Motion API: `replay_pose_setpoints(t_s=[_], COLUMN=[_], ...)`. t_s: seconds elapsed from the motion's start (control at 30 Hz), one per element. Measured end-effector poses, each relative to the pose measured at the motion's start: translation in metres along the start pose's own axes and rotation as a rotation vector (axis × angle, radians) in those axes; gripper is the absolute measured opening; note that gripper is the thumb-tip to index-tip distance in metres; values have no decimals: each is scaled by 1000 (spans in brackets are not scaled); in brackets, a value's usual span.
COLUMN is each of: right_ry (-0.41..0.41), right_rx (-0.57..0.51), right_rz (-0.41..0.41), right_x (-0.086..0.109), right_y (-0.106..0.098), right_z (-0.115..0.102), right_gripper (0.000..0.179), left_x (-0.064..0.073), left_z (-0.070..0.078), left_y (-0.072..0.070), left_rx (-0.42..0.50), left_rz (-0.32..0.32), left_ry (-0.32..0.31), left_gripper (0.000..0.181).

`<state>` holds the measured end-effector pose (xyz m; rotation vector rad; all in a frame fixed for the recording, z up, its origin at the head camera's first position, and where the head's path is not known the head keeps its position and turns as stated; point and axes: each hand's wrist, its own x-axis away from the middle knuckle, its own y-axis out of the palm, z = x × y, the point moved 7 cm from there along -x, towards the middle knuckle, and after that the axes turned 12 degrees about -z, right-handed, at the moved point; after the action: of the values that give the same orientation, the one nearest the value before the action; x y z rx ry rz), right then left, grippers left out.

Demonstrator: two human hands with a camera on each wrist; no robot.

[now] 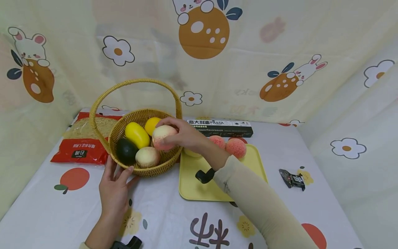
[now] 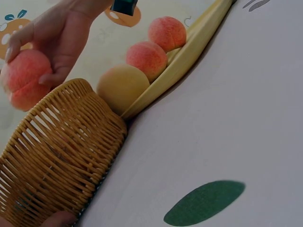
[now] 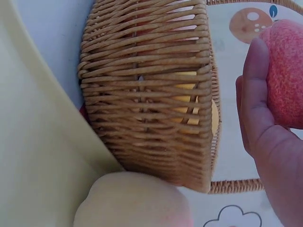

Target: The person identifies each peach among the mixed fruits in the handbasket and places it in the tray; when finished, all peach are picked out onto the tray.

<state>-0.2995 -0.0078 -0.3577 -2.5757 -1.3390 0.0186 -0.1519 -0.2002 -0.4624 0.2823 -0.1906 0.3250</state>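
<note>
In the head view my right hand holds a pink and cream peach above the right side of a wicker basket. My left hand grips the basket's front left side, its thumb near the rim. Inside the basket lie a long yellow fruit, a rounder yellow-orange fruit, a dark green avocado-like fruit and a pale peach. The left wrist view shows the held peach over the rim, apart from it.
Right of the basket, a yellow tray bears two pink peaches and a pale one. Behind it lies a dark pasta box. A red noodle bag sits left of the basket. A small black packet lies far right.
</note>
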Motion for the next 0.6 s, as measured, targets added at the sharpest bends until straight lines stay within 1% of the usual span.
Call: replay_pose_setpoints(t_s=[0.2, 0.43, 0.6], right_ry=[15, 31, 40], right_rx=[12, -45, -54], right_rz=[26, 21, 27], right_x=[20, 50, 71], right_y=[-11, -21, -27], right_z=[6, 21, 28], right_gripper=[45, 48, 50], left_x=[0, 0, 0], left_z=[0, -1, -1], left_y=[1, 1, 1], left_rx=[4, 6, 0], left_rz=[-8, -4, 4], left_ry=[10, 18, 22], left_gripper=[83, 82, 82])
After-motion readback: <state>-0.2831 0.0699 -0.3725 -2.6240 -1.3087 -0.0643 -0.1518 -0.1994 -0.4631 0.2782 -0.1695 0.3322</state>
